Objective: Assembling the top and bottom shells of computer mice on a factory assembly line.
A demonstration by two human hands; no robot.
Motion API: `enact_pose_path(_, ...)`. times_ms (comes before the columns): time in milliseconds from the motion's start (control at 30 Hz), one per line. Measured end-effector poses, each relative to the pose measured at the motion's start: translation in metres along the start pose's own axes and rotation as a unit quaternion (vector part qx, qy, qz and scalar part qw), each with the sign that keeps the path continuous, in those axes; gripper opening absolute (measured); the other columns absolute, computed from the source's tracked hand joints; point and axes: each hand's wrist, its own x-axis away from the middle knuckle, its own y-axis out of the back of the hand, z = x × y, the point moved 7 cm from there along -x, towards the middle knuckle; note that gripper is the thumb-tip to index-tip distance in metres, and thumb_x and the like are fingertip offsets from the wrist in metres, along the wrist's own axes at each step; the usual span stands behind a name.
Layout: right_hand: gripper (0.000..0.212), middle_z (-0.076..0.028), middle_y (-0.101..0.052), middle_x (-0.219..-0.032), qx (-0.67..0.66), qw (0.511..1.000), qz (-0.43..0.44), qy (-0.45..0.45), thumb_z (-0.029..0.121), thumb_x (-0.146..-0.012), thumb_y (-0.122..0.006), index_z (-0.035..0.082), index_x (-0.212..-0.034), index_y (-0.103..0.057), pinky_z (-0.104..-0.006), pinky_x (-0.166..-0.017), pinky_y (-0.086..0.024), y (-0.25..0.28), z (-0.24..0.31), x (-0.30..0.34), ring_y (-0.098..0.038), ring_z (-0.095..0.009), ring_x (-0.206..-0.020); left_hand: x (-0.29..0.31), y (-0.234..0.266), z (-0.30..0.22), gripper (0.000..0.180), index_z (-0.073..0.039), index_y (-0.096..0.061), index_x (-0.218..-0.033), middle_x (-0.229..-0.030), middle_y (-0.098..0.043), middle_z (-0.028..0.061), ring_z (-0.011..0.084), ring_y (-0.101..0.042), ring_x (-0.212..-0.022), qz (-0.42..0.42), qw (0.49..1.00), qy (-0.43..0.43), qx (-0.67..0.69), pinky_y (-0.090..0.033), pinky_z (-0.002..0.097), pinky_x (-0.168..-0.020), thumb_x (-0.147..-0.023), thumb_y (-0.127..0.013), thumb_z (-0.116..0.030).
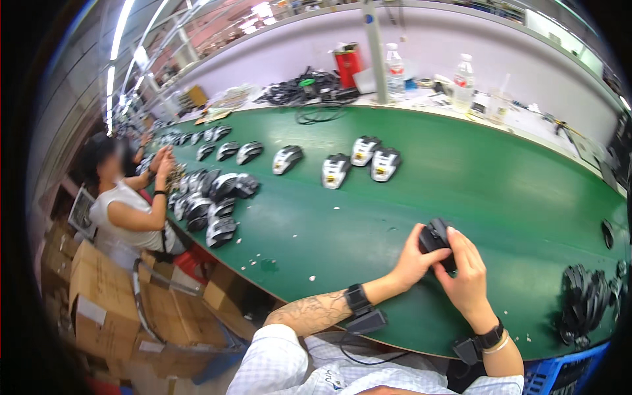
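Above the green table, my left hand (420,255) and my right hand (466,266) are both closed round a black, mouse-shaped casing (432,238). The left fingers grip its left side, while the right thumb and fingers press against its right side and top. The palms hide its lower part. Farther off on the table stand silver-and-black mouse-shaped units, among them one with a yellow label (336,171) and another beside it (385,164). Each wrist wears a black strap with a small box.
The green table (316,230) carries a cluster of similar units (220,210) on the left and black curved parts (582,303) at the right. A co-worker (135,204) sits at left near cardboard boxes (102,296). Bottles (463,82) and cables (309,85) line the back shelf.
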Motion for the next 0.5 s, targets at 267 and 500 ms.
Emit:
enact_pose_path(267, 0.063, -0.021, -0.050, -0.126, 0.034, 0.998, 0.043, 0.017, 0.000, -0.066, -0.070, -0.001, -0.125, -0.050, -0.0419, -0.094, -0.045, -0.012, 0.008, 0.002, -0.050, -0.037, -0.115, -0.001, 0.007, 0.001, 0.048, -0.005, -0.041, -0.105, -0.095, -0.054, 0.0063, 0.0123, -0.055, -0.088, -0.043, 0.999, -0.011, -0.027, -0.050, 0.0285, -0.074, -0.073, -0.075, -0.017)
enact_pose_path(500, 0.051, -0.019, -0.050, -0.125, -0.094, 0.988, -0.005, -0.122, 0.005, -0.079, -0.062, -0.001, -0.127, -0.046, -0.0389, -0.095, -0.041, -0.005, -0.020, 0.005, -0.050, -0.032, -0.114, -0.004, 0.020, -0.002, 0.054, -0.004, -0.038, -0.117, -0.107, -0.054, 0.0100, 0.0176, -0.056, -0.098, -0.090, 0.994, 0.014, 0.064, -0.050, 0.0323, -0.082, -0.075, -0.071, -0.007)
